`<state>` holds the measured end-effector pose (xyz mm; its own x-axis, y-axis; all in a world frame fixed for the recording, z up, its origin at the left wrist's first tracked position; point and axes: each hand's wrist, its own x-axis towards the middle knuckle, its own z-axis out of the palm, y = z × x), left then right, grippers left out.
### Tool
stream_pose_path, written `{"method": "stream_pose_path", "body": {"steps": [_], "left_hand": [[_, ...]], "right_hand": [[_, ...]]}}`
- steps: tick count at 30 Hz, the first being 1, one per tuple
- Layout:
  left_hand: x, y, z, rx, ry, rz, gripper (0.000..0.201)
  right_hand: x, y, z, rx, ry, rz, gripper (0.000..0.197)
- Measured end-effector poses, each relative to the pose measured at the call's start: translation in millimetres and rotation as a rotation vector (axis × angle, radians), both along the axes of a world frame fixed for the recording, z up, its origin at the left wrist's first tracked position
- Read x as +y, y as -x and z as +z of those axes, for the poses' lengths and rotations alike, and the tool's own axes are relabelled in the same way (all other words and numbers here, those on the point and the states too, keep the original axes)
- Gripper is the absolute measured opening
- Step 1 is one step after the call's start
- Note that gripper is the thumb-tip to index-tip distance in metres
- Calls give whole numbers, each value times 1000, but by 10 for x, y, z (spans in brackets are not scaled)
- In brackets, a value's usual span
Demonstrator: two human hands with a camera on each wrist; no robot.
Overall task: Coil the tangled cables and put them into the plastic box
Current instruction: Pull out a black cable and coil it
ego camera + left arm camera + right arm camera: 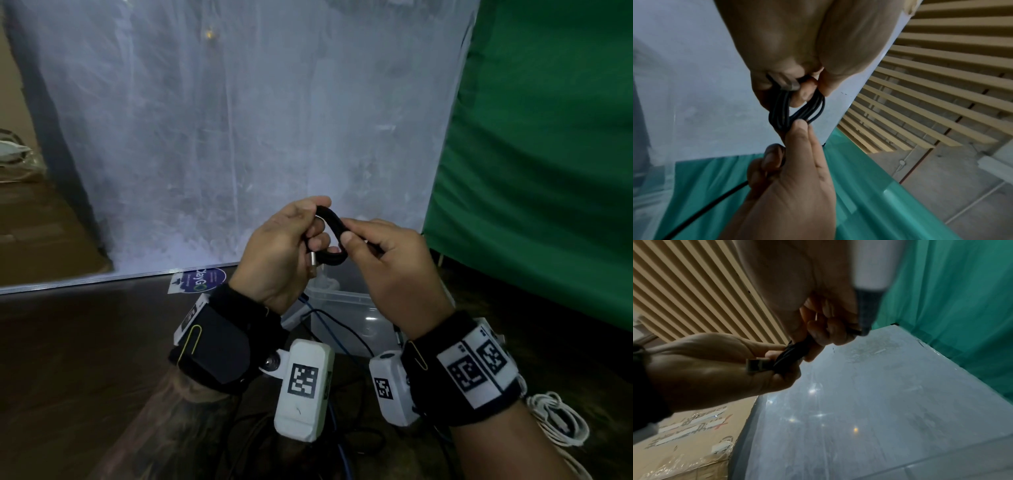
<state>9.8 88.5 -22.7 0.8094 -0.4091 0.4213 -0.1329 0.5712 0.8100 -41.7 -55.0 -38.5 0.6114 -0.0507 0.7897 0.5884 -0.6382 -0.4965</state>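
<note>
Both hands hold a small coil of black cable (331,236) in the air above the clear plastic box (346,308). My left hand (291,246) grips the coil's left side with fingers through the loop, and a metal plug (313,263) sticks out below its fingers. My right hand (376,260) pinches the coil's right side between thumb and forefinger. In the left wrist view the black coil (797,112) shows several turns, and a loose black strand (705,209) trails down from my right hand. In the right wrist view the plug (756,365) and coil (791,352) sit in my left hand.
Blue and black cables (329,329) lie tangled on the dark table (85,342) in front of the box. A white cable (561,421) lies at the right under my wrist. A white panel (239,137) stands behind, a green cloth (548,154) at right, cardboard boxes (34,233) at left.
</note>
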Motion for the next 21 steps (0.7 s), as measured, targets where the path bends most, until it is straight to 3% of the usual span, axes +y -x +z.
{"method": "stream_pose_path", "body": {"steps": [10, 13, 18, 21], "left_hand": [[77, -77, 65, -23, 127, 163, 16], [62, -85, 41, 19, 146, 115, 17], [17, -72, -3, 63, 106, 12, 18], [-31, -23, -19, 94, 63, -88, 20]], "right_hand": [[-197, -18, -55, 375, 87, 86, 12], [-223, 2, -31, 351, -85, 121, 12], [-203, 15, 94, 160, -559, 152, 8], [-216, -11, 72, 87, -623, 105, 9]]}}
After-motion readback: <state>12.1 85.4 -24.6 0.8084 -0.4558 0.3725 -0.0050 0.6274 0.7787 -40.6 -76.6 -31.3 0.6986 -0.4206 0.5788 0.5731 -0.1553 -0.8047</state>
